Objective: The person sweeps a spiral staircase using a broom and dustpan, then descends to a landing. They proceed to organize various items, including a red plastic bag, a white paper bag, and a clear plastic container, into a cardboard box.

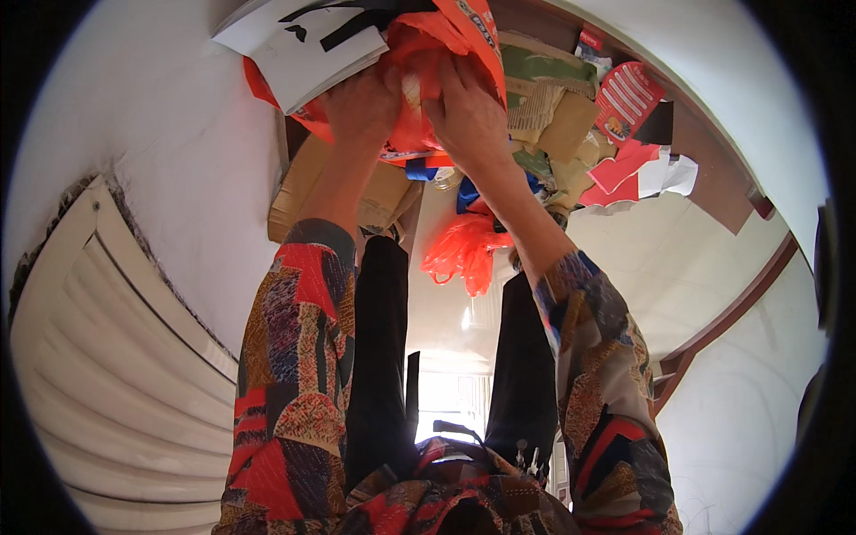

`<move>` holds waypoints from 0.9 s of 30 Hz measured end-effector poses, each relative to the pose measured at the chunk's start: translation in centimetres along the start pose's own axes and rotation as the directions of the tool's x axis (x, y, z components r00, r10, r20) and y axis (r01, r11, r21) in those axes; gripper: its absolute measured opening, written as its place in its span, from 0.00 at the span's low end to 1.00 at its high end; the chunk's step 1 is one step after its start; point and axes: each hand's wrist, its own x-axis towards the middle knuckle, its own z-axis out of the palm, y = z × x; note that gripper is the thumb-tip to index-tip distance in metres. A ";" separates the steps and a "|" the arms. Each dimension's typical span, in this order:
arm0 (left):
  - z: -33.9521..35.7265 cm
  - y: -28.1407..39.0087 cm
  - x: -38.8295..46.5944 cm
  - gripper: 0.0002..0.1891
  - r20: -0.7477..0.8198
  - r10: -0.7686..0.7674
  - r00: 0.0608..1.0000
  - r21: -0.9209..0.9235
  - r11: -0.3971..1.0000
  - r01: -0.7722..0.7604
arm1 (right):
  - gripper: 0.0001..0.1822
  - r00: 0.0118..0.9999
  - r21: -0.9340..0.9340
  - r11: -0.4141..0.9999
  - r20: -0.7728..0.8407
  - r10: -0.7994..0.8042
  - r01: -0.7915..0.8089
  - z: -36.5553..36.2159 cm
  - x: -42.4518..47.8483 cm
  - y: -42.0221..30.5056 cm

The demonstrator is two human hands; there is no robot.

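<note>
My left hand (364,103) reaches into a large red-orange bag (471,23), its fingers hidden by thin red plastic. Just beside it, my right hand (468,107) has curled fingers at the crumpled red plastic film (418,127) in the bag's mouth. Whether either hand grips the film is not clear. A white booklet or stack of paper with black shapes (314,63) lies over the bag's left part, touching the area by my left hand. Below the bag, a bunched red plastic bag (461,251) lies between my feet.
Flattened cardboard (568,127) and torn red and white paper (622,177) lie at the right, with a red printed card (628,100). A cardboard box (301,184) stands at the left by the white wall. A louvred white door (134,361) is at far left.
</note>
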 end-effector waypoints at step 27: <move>-4.9 -4.4 -3.6 0.15 0.162 0.146 0.976 -0.547 0.836 -0.034 | 0.49 0.932 -0.450 0.816 0.161 -0.324 0.362 2.6 3.3 1.9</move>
